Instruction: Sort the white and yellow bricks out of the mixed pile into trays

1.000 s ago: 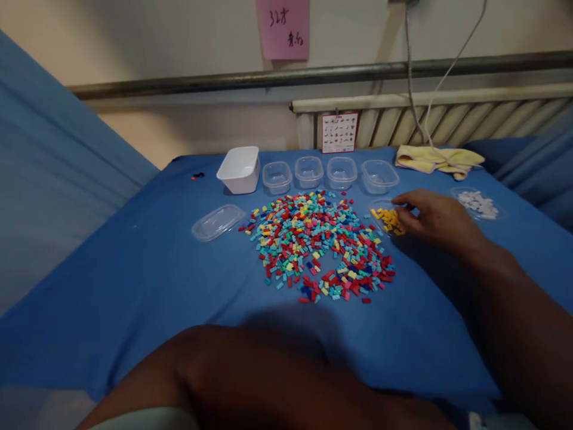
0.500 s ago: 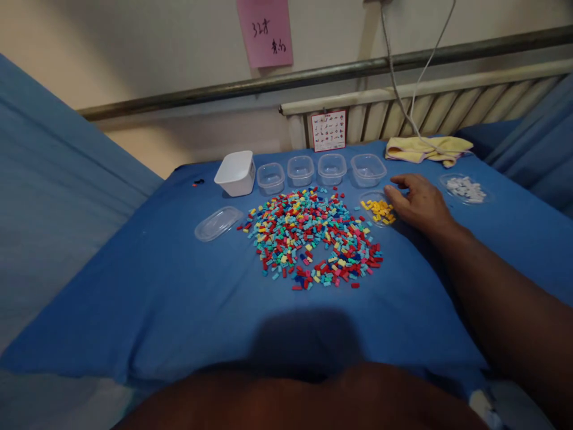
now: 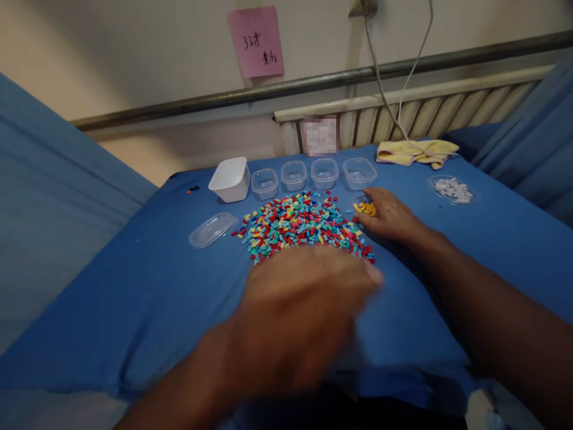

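Note:
My left hand [image 3: 304, 304], smeared by motion, hangs in the foreground over the near part of a pile of small coloured toy bricks [image 3: 299, 221]. Its fingers are too blurred to read. My right hand [image 3: 389, 215] reaches to a clear plastic lid [image 3: 358, 199] at the pile's right, thumb and fingers around its right side. Yellow-orange bricks [image 3: 366, 208] lie on that lid, partly covered by the hand. Red, light blue, green, pink and pale yellow bricks make up the pile.
Behind the pile stand a white tub [image 3: 230, 181] and several clear plastic containers [image 3: 293, 177]. A clear lid [image 3: 212, 230] lies to the left. White pieces [image 3: 453, 190] rest on another lid at right, near a yellow cloth [image 3: 416, 153]. Blue fabric [image 3: 170, 298] covers the table.
My left hand has come up from the bottom edge to in front of the pile. My right hand has closed in around the lid with yellow bricks. The view has shifted slightly.

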`<state>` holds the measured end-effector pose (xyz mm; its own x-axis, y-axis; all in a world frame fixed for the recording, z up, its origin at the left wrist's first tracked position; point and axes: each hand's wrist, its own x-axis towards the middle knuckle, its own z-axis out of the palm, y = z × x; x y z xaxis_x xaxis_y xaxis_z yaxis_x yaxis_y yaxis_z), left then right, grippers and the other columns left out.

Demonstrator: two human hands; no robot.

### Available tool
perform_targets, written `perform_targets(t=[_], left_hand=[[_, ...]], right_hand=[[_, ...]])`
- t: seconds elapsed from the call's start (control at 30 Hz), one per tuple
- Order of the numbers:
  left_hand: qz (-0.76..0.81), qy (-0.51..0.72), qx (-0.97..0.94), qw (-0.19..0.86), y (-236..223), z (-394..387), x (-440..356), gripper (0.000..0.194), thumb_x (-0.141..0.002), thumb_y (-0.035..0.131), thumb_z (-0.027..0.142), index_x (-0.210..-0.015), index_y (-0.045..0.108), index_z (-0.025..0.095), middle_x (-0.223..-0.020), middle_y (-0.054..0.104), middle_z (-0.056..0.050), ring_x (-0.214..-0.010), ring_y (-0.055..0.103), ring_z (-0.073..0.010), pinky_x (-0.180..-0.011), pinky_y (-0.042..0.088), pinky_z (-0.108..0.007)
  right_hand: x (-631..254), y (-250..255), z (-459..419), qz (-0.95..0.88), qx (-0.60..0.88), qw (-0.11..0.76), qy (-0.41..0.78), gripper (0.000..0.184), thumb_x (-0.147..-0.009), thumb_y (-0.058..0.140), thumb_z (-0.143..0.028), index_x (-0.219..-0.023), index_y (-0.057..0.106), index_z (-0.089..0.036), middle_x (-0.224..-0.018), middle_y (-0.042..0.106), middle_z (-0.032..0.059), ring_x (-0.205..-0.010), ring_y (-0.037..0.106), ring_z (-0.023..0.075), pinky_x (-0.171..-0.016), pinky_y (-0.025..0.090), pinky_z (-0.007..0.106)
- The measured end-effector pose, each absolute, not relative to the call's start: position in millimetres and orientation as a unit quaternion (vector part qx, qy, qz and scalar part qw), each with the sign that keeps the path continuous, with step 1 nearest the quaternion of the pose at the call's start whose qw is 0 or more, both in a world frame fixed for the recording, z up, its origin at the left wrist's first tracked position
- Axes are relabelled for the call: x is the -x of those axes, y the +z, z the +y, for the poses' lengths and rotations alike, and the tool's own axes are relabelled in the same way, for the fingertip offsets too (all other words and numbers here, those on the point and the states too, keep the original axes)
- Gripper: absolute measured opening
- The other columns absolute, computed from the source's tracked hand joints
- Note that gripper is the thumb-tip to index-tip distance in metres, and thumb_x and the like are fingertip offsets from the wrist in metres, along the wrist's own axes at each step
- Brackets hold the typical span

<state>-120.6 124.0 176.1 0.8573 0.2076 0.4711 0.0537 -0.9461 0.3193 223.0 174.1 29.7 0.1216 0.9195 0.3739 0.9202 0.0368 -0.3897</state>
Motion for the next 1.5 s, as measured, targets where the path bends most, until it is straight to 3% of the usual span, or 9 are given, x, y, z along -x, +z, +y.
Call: perform_targets(t=[0.07,0.17,0.3,0.47,0.73,0.93,1.17,1.33,1.5], left_hand=[[0.141,0.255,-0.951,0.099,155,164,102,0.039,-0.115,0.052,0.030,-0.148,0.066,0.016,-0.151,0.069,-0.008,-0.145,0.061,-0.0216,-0.130,0.045,-0.042],[0.223,0.078,-0.968,0.085,120,215,87,0.067,-0.117,0.044,0.051,-0.168,0.046,0.008,-0.174,0.041,-0.017,-0.163,0.040,-0.0312,-0.137,0.032,-0.053],[0.233,-0.044,-0.968,0.087,102,221,92,0.073,-0.119,0.032,0.058,-0.173,0.039,0.011,-0.182,0.026,-0.011,-0.172,0.018,-0.0301,-0.141,0.014,-0.054],[0.261,-0.088,-0.954,0.115,111,186,117,0.076,-0.118,0.028,0.063,-0.178,0.027,0.017,-0.185,0.011,-0.004,-0.173,0.012,-0.0235,-0.142,0.014,-0.046],[0.265,-0.170,-0.944,0.100,116,157,137,0.074,-0.118,0.026,0.065,-0.180,0.020,0.024,-0.183,-0.003,0.001,-0.173,0.001,-0.0252,-0.141,0.009,-0.057],[0.239,-0.152,-0.953,0.105,116,152,154,0.069,-0.120,0.027,0.061,-0.179,0.021,0.028,-0.184,0.006,0.001,-0.173,0.006,-0.0244,-0.140,0.012,-0.061],[0.320,0.016,-0.941,0.110,117,176,163,0.070,-0.120,0.019,0.062,-0.176,0.034,0.023,-0.182,0.026,-0.003,-0.171,0.019,-0.0195,-0.142,0.011,-0.052],[0.309,-0.025,-0.948,0.078,97,205,129,0.089,-0.115,0.018,0.073,-0.178,0.025,0.011,-0.185,0.009,-0.010,-0.173,0.008,-0.0283,-0.141,0.012,-0.055],[0.296,-0.031,-0.954,0.045,87,241,105,0.083,-0.116,0.022,0.069,-0.177,0.028,0.012,-0.184,0.015,-0.008,-0.173,0.010,-0.0302,-0.140,0.012,-0.055]], right_hand=[[-226,28,175,-0.661,0.695,0.283,-0.005,0.072,-0.098,0.061,-0.054,-0.156,0.059,-0.012,-0.153,0.065,0.0263,-0.144,0.059,0.0458,-0.119,0.049,0.063],[-231,29,175,-0.658,0.699,0.279,-0.014,0.072,-0.098,0.060,-0.052,-0.155,0.059,-0.008,-0.152,0.065,0.0294,-0.143,0.060,0.0466,-0.119,0.049,0.064],[-229,40,173,-0.651,0.695,0.302,-0.038,0.068,-0.101,0.058,-0.047,-0.151,0.063,-0.001,-0.157,0.060,0.0339,-0.148,0.056,0.0468,-0.124,0.045,0.064],[-202,58,166,-0.711,0.605,0.358,-0.028,0.055,-0.111,0.050,-0.046,-0.154,0.065,-0.015,-0.164,0.060,0.0221,-0.155,0.054,0.0368,-0.130,0.042,0.062],[-160,52,152,-0.820,0.515,0.206,0.141,0.072,-0.115,0.040,-0.064,-0.171,0.051,-0.021,-0.178,0.043,0.0175,-0.167,0.036,0.0386,-0.134,0.033,0.067],[-147,67,137,-0.859,0.435,0.190,0.193,0.068,-0.115,0.046,-0.058,-0.174,0.045,-0.024,-0.181,0.036,0.0122,-0.170,0.031,0.0338,-0.139,0.025,0.061],[-140,85,134,-0.875,0.384,0.241,0.170,0.044,-0.117,0.046,-0.040,-0.150,0.072,-0.027,-0.153,0.073,0.0083,-0.149,0.062,0.0293,-0.133,0.040,0.054],[-154,63,148,-0.818,0.494,0.282,0.086,0.052,-0.116,0.044,-0.044,-0.157,0.064,-0.020,-0.162,0.064,0.0162,-0.154,0.056,0.0356,-0.131,0.043,0.061],[-160,47,153,-0.810,0.522,0.254,0.081,0.061,-0.115,0.042,-0.051,-0.162,0.059,-0.016,-0.167,0.058,0.0197,-0.158,0.051,0.0376,-0.131,0.041,0.064]])
